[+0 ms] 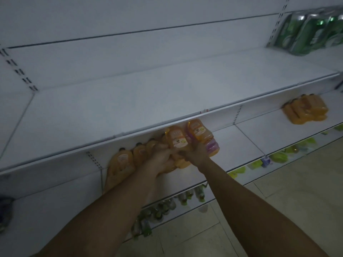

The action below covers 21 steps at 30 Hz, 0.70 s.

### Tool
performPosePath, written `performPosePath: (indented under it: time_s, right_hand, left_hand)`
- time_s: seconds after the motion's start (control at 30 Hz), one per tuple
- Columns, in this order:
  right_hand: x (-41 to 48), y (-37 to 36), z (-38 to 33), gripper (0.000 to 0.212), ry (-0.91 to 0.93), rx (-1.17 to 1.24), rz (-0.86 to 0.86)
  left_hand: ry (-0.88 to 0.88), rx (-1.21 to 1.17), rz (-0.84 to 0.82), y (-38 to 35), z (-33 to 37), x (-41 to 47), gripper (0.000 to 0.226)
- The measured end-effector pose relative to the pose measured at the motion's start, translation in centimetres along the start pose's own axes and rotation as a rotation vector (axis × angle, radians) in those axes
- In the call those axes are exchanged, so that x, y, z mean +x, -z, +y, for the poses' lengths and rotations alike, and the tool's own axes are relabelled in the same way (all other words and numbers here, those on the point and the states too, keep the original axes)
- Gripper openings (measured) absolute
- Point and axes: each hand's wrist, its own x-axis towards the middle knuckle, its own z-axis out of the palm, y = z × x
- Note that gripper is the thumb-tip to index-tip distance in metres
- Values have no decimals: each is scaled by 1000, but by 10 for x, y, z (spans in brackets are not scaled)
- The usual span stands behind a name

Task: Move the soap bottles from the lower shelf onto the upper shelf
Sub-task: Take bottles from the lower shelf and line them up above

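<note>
Lower shelf [230, 143]; hands [161, 158] clasping soap bottles [178, 140]

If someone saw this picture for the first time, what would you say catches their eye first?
Most striking are the two bare forearms reaching in, left hand and right hand clutching orange soap bottles under the upper shelf's front edge. That wide white shelf is bare in the middle. A second orange cluster sits far right on the lower shelf, and green packs stand upper right.

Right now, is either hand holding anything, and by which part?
Both hands grip orange soap bottles on the lower shelf. The left hand and the right hand close around the lower bodies of the bottles; which bottle each holds cannot be told.
</note>
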Motion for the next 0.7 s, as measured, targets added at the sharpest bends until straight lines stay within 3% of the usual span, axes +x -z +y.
performPosePath:
  time_s: [0.17,0.33,0.5,0.7]
  right_hand:
    - [-92,-17,-26,46,32,1,-136]
    - [-175,-72,-37,50,70,-14,-284]
    - [-239,-138,-48,55,211,26,-419]
    - [-279,-209,-131,50,357,96,-646]
  left_hand:
    - [-102,0,-30,50,-29,-79,21]
    - [-326,121,43,118,-73,-177,33]
    - [-440,181,232,187,-101,-268,46]
    - [-587,78,477,268,-89,-359,47]
